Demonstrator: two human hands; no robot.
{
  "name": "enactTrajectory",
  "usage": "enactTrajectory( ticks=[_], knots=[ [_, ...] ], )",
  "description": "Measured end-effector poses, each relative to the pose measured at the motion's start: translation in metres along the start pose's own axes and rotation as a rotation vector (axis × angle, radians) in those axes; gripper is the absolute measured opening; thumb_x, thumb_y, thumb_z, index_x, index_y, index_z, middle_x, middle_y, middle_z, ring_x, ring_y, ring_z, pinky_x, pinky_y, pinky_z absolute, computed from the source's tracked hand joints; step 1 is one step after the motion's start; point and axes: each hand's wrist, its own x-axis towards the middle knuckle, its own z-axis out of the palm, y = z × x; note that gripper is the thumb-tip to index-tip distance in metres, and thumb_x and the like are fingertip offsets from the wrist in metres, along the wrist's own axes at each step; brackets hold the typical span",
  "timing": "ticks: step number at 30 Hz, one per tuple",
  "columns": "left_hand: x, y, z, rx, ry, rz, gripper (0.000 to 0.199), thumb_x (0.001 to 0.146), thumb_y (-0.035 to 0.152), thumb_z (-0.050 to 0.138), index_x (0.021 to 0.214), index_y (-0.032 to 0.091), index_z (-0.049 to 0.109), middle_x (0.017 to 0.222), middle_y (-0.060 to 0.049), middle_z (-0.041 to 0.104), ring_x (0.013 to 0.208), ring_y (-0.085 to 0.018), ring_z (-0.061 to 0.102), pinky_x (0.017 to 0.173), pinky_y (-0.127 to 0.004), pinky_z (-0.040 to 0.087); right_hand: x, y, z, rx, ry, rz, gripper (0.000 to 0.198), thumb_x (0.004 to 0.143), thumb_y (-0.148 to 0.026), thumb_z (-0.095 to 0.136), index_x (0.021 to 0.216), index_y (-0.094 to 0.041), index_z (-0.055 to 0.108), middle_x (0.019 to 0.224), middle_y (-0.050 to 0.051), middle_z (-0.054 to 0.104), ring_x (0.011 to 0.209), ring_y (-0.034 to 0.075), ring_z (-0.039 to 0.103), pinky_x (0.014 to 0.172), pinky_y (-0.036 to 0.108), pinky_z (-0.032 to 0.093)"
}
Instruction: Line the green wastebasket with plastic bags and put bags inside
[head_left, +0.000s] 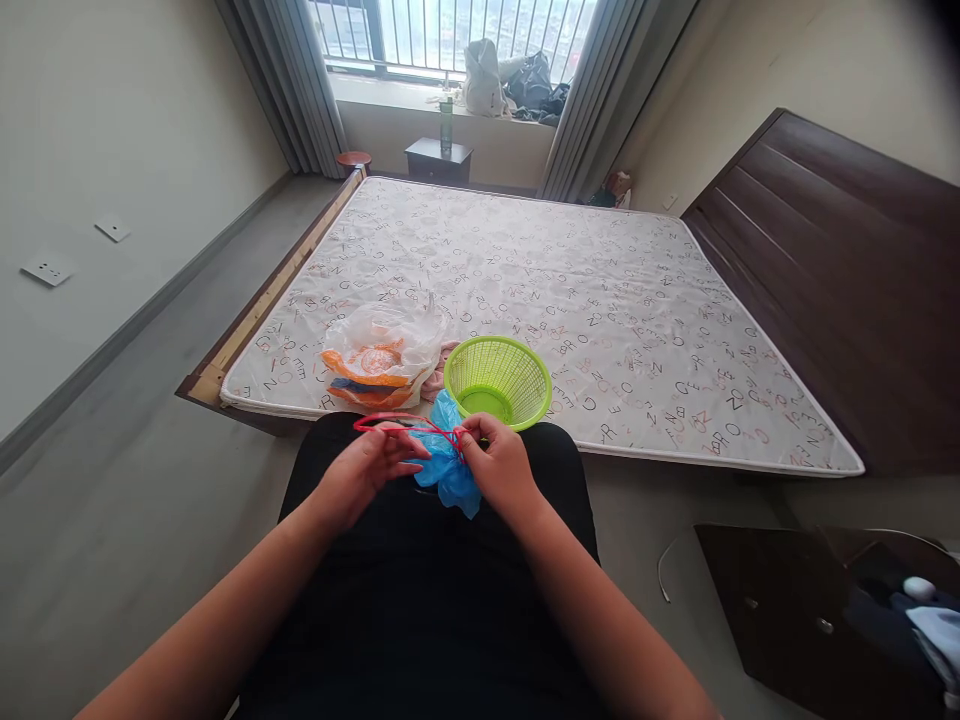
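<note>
A crumpled blue plastic bag hangs over my lap, gathered at its middle by a red string. My right hand pinches the string against the gathered bag between thumb and fingers. On the other side, my left hand has the loose loop of the string at its thumb and index finger, with the other fingers curled towards the bag. Just beyond the bag, a bright green plastic basket stands at the mattress edge. Part of the bag is hidden behind my fingers.
A white and orange plastic bag lies left of the basket, beside a pinkish cloth. Both rest on the letter-patterned mattress. A dark headboard rises at the right. Dark furniture stands at the lower right.
</note>
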Motion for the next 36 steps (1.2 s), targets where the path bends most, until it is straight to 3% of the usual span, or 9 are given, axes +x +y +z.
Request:
enactTrajectory(
  ticks=[5, 9, 13, 18, 22, 25, 28, 31, 36],
  knots=[
    [-0.001, -0.022, 0.019, 0.289, -0.094, 0.024, 0.047, 0.083, 0.045, 0.081, 0.122, 0.022, 0.068, 0.129, -0.012, 0.069, 0.122, -0.029, 0.064, 0.103, -0.043, 0.053, -0.007, -0.007, 0.014, -0.036, -0.052, -0.006, 0.026, 0.094, -0.039, 0.061, 0.075, -0.022, 0.062, 0.062, -0.002, 0.061, 0.059, 0.014, 0.055, 0.063, 0.028, 0.042],
    [0.002, -0.027, 0.024, 0.501, -0.050, 0.008, 0.037, 0.086, 0.047, 0.075, 0.107, 0.017, 0.070, 0.099, -0.008, 0.072, 0.093, -0.022, 0.067, 0.084, -0.035, 0.055, -0.005, -0.005, 0.011, -0.030, -0.012, -0.027, 0.025, 0.093, -0.039, 0.063, 0.076, -0.021, 0.063, 0.064, -0.002, 0.063, 0.060, 0.013, 0.057, 0.062, 0.026, 0.042],
    [0.004, -0.019, 0.013, 0.562, 0.079, 0.047, 0.034, 0.088, 0.051, 0.071, 0.092, 0.017, 0.069, 0.076, -0.001, 0.062, 0.072, -0.016, 0.057, 0.068, -0.027, 0.048, 0.002, 0.001, -0.005, 0.132, 0.081, 0.016, 0.025, 0.093, -0.044, 0.066, 0.085, -0.021, 0.064, 0.069, -0.002, 0.067, 0.064, 0.015, 0.065, 0.064, 0.026, 0.048],
    [0.005, -0.011, -0.014, 0.391, 0.323, 0.120, 0.037, 0.083, 0.052, 0.076, 0.089, 0.018, 0.063, 0.077, 0.001, 0.059, 0.069, -0.013, 0.052, 0.063, -0.022, 0.042, 0.010, 0.008, -0.026, 0.425, 0.342, 0.105, 0.032, 0.094, -0.053, 0.064, 0.091, -0.022, 0.060, 0.069, -0.003, 0.065, 0.061, 0.014, 0.064, 0.061, 0.027, 0.053],
    [0.005, -0.010, -0.036, 0.241, 0.461, 0.143, 0.039, 0.081, 0.053, 0.079, 0.091, 0.019, 0.062, 0.077, 0.001, 0.060, 0.066, -0.012, 0.052, 0.061, -0.022, 0.042, 0.011, 0.010, -0.036, 0.554, 0.401, 0.114, 0.036, 0.095, -0.057, 0.062, 0.091, -0.021, 0.061, 0.066, -0.004, 0.061, 0.052, 0.012, 0.057, 0.052, 0.025, 0.050],
    [0.005, -0.009, -0.047, 0.260, 0.533, 0.216, 0.037, 0.078, 0.049, 0.083, 0.090, 0.019, 0.065, 0.077, 0.000, 0.063, 0.069, -0.014, 0.056, 0.063, -0.022, 0.045, 0.010, 0.010, -0.042, 0.588, 0.438, 0.038, 0.034, 0.095, -0.054, 0.064, 0.088, -0.021, 0.064, 0.068, -0.003, 0.061, 0.058, 0.012, 0.059, 0.060, 0.026, 0.053],
    [0.007, -0.004, -0.049, 0.185, 0.576, 0.268, 0.028, 0.078, 0.041, 0.082, 0.086, 0.018, 0.069, 0.081, -0.003, 0.067, 0.076, -0.016, 0.062, 0.069, -0.023, 0.050, 0.010, 0.006, -0.047, 0.609, 0.404, -0.060, 0.032, 0.095, -0.049, 0.067, 0.080, -0.021, 0.066, 0.079, 0.000, 0.065, 0.075, 0.014, 0.065, 0.076, 0.029, 0.054],
    [0.012, 0.006, -0.047, -0.105, 0.582, 0.293, 0.012, 0.077, 0.025, 0.077, 0.078, 0.015, 0.069, 0.080, -0.005, 0.070, 0.076, -0.015, 0.065, 0.069, -0.022, 0.054, 0.009, 0.000, -0.050, 0.707, 0.298, -0.129, 0.032, 0.094, -0.045, 0.068, 0.075, -0.021, 0.065, 0.095, 0.003, 0.069, 0.094, 0.018, 0.068, 0.087, 0.034, 0.054],
    [0.017, 0.035, -0.059, -0.663, 0.566, 0.212, 0.014, 0.081, 0.007, 0.060, 0.071, 0.015, 0.056, 0.064, 0.002, 0.060, 0.059, -0.007, 0.061, 0.063, -0.017, 0.055, 0.005, -0.001, -0.051, 0.875, 0.093, -0.104, 0.031, 0.097, -0.046, 0.065, 0.075, -0.024, 0.061, 0.055, -0.005, 0.053, 0.070, 0.019, 0.067, 0.091, 0.045, 0.055]
  ],
)
